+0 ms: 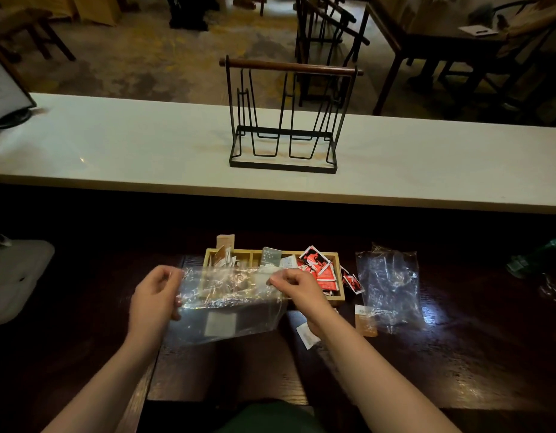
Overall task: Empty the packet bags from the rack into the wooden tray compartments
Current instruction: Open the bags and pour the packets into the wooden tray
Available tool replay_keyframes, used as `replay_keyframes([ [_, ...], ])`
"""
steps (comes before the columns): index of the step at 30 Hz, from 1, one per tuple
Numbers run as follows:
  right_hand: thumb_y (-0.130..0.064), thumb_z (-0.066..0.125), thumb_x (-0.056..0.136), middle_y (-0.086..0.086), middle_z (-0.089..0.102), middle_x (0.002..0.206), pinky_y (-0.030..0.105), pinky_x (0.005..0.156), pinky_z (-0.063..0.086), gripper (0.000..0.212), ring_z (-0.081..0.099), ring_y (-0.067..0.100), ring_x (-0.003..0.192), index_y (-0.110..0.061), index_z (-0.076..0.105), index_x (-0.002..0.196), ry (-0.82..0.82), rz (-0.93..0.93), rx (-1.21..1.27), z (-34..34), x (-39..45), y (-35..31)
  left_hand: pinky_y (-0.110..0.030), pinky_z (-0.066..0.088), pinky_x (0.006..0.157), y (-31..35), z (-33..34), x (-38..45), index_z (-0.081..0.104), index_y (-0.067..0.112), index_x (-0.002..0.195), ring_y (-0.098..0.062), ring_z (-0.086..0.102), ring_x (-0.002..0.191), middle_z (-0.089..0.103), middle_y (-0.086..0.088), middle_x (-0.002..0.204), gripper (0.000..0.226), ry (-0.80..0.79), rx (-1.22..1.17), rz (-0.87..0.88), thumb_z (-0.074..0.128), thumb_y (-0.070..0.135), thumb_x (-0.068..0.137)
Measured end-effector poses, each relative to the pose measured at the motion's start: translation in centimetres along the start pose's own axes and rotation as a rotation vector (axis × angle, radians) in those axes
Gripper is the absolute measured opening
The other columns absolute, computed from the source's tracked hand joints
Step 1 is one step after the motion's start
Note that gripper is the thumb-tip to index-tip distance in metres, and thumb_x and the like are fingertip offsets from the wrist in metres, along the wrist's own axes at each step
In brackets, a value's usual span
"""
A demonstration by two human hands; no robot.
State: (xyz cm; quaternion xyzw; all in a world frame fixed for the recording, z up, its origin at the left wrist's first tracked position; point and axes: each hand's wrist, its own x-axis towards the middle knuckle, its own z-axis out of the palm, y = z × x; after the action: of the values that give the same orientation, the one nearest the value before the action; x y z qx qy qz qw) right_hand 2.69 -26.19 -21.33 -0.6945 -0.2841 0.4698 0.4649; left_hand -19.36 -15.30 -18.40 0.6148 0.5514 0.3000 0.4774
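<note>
Hands [226, 292] stretch clear bag [230, 307] over wooden tray [340, 295] near edge.

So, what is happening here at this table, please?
A person holds a clear plastic bag with the left hand and right hand above the wooden tray, which already contains packets. The wire rack on the white counter is empty. Another empty bag and a few loose packets lie beside the tray.
</note>
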Motion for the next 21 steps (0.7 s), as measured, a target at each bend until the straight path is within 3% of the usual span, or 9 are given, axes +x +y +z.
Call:
replay_keyframes([
  [4, -0.021, 0.049, 0.097, -0.009, 0.065, 0.081, 0.02, 0.072, 0.045, 0.022, 0.06, 0.0, 0.075, -0.014, 0.068, 0.088, 0.059, -0.03, 0.053, 0.1, -0.9, -0.1, -0.019, 0.041, 0.037, -0.2, 1.3, -0.3, 0.059, 0.007, 0.085, -0.021, 0.048, 0.055, 0.055, -0.011, 0.072, 0.02, 0.018, -0.025, -0.024, 0.049, 0.02, 0.096],
  [6, -0.024, 0.048, 0.097, -0.01, 0.059, 0.071, 0.032, 0.065, 0.047, 0.024, 0.056, 0.009, 0.069, -0.023, 0.067, 0.083, 0.135, -0.068, 0.007, 0.4, -1.1, 0.3, -0.015, 0.038, 0.037, 0.0, 1.9, -0.4, 0.059, 0.003, 0.081, -0.02, 0.046, 0.058, 0.052, -0.014, 0.069, 0.025, 0.046, 0.031, 0.018, 0.048, 0.02, 0.096],
  [7, -0.025, 0.048, 0.097, -0.007, 0.056, 0.067, 0.039, 0.064, 0.047, 0.025, 0.054, 0.015, 0.067, -0.028, 0.066, 0.08, 0.174, -0.087, -0.008, 0.5, -1.2, 0.5, -0.021, 0.039, 0.039, 0.1, 2.3, -0.6, 0.059, 0.004, 0.077, -0.022, 0.046, 0.058, 0.053, -0.017, 0.067, 0.028, 0.067, 0.066, 0.052, 0.047, 0.021, 0.097],
  [9, -0.025, 0.048, 0.097, -0.005, 0.05, 0.058, 0.037, 0.055, 0.042, 0.026, 0.048, 0.019, 0.057, -0.032, 0.064, 0.078, 0.258, -0.109, -0.038, 0.7, -1.5, 0.9, -0.031, 0.036, 0.049, 0.2, 3.0, -0.8, 0.06, 0.01, 0.073, -0.025, 0.048, 0.057, 0.057, -0.022, 0.066, 0.031, 0.114, 0.113, 0.087, 0.046, 0.024, 0.097],
  [11, -0.026, 0.048, 0.097, -0.007, 0.045, 0.047, 0.032, 0.05, 0.035, 0.023, 0.04, 0.016, 0.049, -0.029, 0.064, 0.081, 0.327, -0.12, -0.054, 0.6, -1.7, 1.3, -0.032, 0.036, 0.052, 0.2, 3.6, -0.9, 0.059, 0.013, 0.071, -0.025, 0.049, 0.056, 0.058, -0.021, 0.064, 0.033, 0.145, 0.089, 0.079, 0.045, 0.027, 0.098],
  [14, -0.024, 0.048, 0.097, -0.009, 0.055, 0.052, 0.028, 0.051, 0.039, 0.023, 0.043, 0.013, 0.051, -0.026, 0.064, 0.081, 0.368, -0.128, -0.087, 0.1, -2.0, 1.4, -0.031, 0.038, 0.052, 0.1, 4.4, -0.9, 0.059, 0.012, 0.07, -0.022, 0.048, 0.053, 0.057, -0.014, 0.062, 0.034, 0.141, 0.042, 0.073, 0.047, 0.028, 0.097],
  [16, -0.023, 0.048, 0.097, 0.008, 0.067, 0.073, 0.015, 0.049, 0.039, 0.023, 0.052, 0.022, 0.06, -0.022, 0.065, 0.082, 0.384, -0.114, -0.056, -0.6, -2.2, 1.6, -0.029, 0.043, 0.044, 0.2, 5.0, -1.1, 0.063, 0.012, 0.073, -0.023, 0.05, 0.049, 0.06, -0.012, 0.062, 0.032, 0.119, -0.01, 0.066, 0.049, 0.028, 0.097],
  [18, -0.027, 0.049, 0.096, 0.016, 0.065, 0.078, 0.016, 0.048, 0.04, 0.022, 0.053, 0.024, 0.062, -0.021, 0.066, 0.084, 0.377, -0.093, 0.008, -1.1, -2.6, 1.7, -0.022, 0.039, 0.035, 0.5, 5.5, -1.3, 0.063, 0.009, 0.076, -0.019, 0.046, 0.043, 0.055, -0.008, 0.057, 0.031, 0.108, -0.049, 0.06, 0.048, 0.026, 0.097],
  [21, -0.038, 0.049, 0.094, -0.001, 0.055, 0.064, 0.02, 0.048, 0.042, 0.025, 0.049, 0.012, 0.055, -0.019, 0.064, 0.09, 0.286, -0.015, 0.08, -2.1, -3.2, 1.9, -0.029, 0.035, 0.047, 1.3, 6.3, -1.3, 0.062, 0.009, 0.079, -0.015, 0.038, 0.047, 0.044, 0.0, 0.053, 0.03, 0.129, -0.047, 0.122, 0.046, 0.026, 0.098],
])
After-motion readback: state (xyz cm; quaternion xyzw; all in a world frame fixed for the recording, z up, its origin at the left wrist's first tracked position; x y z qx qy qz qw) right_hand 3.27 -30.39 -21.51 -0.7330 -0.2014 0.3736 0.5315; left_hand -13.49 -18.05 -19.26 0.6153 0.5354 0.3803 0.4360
